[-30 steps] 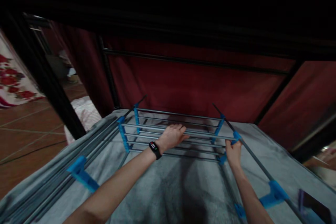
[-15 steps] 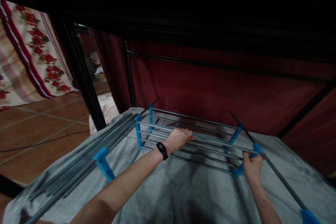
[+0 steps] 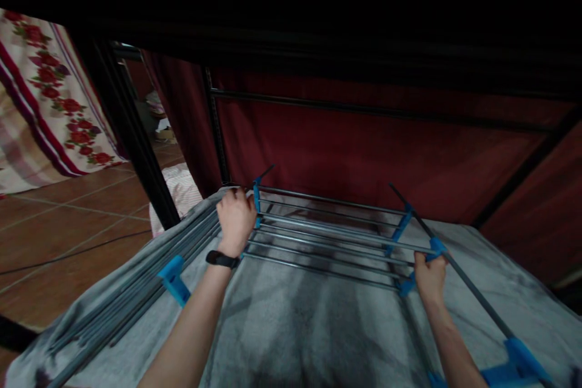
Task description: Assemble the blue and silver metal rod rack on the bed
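Observation:
A rack of grey metal rods (image 3: 345, 232) joined by blue plastic brackets lies on the grey cloth. My left hand (image 3: 235, 218), wearing a black wristband, is closed over the rack's front left corner. It hides the front left bracket there, beside the rear left bracket (image 3: 257, 197). At the other end, my right hand (image 3: 430, 277) has its fingers wrapped round the front right bracket (image 3: 437, 247), just under a long slanting pole (image 3: 479, 300). Another blue bracket (image 3: 175, 280) stands nearer me on the left, partly behind my left forearm.
Several loose rods (image 3: 131, 291) lie bundled along the left side of the grey cloth (image 3: 291, 321). A blue bracket (image 3: 518, 364) shows at lower right. Black frame posts (image 3: 136, 139) and a dark overhead surface enclose the space, with a red curtain (image 3: 341, 151) behind.
My left hand has moved left from the middle rods to the rack's left corner. My right hand keeps its grip. The view has shifted slightly.

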A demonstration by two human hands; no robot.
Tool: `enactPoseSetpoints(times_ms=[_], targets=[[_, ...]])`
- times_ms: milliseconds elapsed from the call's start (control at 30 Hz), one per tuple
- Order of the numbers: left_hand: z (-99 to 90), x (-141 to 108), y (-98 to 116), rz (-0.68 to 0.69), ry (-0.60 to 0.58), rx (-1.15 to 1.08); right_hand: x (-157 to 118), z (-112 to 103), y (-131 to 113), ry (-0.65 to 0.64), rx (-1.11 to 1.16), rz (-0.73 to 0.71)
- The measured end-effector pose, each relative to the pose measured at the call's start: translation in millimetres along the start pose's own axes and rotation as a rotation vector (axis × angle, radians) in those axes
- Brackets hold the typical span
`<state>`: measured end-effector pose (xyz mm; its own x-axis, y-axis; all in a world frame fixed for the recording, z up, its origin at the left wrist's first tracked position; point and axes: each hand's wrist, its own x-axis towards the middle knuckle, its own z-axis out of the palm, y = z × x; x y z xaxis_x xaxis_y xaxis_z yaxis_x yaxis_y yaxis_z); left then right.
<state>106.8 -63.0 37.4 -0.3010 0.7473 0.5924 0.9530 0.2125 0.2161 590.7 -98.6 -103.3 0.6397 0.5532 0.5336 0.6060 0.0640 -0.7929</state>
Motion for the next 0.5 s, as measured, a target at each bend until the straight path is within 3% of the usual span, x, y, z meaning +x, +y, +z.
enactPoseSetpoints(times_ms=[67, 167, 300, 500], targets=[[-3.9, 10.2, -18.6, -0.105, -0.172, 0.048, -0.5, -0.2, -2.5, -0.005, 0.008, 0.041], [-6.3, 16.2, -30.2, -0.089, -0.376, 0.095, -0.5, -0.2, -3.0, -0.002, 0.025, 0.052], [-8.6, 16.6, -30.5, 0.011, -0.400, 0.169, 2.5, 1.0, -3.6, 0.002, 0.051, 0.006], [-12.4, 11.4, -29.9, 0.018, -0.380, 0.193, 5.6, 1.7, -17.2, 0.010, 0.108, -0.026]])
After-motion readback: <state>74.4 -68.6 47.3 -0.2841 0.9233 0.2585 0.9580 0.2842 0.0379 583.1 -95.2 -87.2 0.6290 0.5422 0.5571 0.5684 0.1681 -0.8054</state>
